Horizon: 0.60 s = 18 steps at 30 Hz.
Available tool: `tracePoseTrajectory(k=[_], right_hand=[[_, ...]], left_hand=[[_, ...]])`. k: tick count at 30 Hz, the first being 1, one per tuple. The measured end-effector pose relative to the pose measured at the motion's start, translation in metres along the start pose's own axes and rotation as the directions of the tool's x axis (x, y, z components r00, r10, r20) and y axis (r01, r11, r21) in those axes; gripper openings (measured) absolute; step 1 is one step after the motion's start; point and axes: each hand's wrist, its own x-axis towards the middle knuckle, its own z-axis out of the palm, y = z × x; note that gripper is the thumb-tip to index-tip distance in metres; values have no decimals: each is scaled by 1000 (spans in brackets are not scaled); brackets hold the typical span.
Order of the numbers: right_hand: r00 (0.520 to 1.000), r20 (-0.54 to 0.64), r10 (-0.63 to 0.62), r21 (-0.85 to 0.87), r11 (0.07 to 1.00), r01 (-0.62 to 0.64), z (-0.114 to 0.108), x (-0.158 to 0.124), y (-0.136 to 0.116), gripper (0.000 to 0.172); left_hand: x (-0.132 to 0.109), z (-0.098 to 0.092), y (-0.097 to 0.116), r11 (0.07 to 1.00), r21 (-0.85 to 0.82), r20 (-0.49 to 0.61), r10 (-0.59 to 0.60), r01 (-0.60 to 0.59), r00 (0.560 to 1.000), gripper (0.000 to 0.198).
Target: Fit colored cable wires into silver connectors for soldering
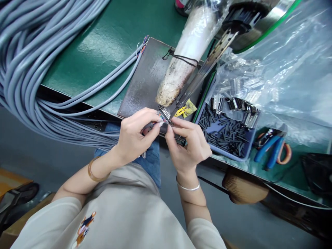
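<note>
Right of the heaped grey cables [28, 65], I see the left hand [137, 135] pinching coloured wires [161, 118] at a metal connector [165, 111], held just below a white roll [185, 45], the right hand [189, 140] pinching its near end, then a blue tray [234, 158] and pliers [275, 150].

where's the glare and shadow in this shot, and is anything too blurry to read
In the head view, glare whitens the green tabletop and streaks the clear plastic bag; in the head view, the space under the table is dim; in the head view, colored wires at the connector are too small to separate.
</note>
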Motion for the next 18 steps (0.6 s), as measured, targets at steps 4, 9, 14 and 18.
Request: tracePoseTrajectory(k=[4, 9, 14, 18], right_hand=[[999, -46, 11, -20, 1000, -12, 1, 4, -2, 19], [1000, -27, -10, -22, 1000, 10, -1, -4, -1, 19], [997, 13, -78, -53, 995, 79, -4, -7, -1, 17], [995, 94, 38, 47, 998, -42, -15, -7, -1, 8]], left_hand=[[6, -2, 4, 999, 15, -30, 34, -34, 999, 8], [4, -3, 5, 999, -29, 21, 18, -17, 1000, 8], [-2, -2, 4, 998, -55, 42, -22, 24, 999, 8], [-10, -3, 7, 983, -132, 95, -112, 124, 989, 8]])
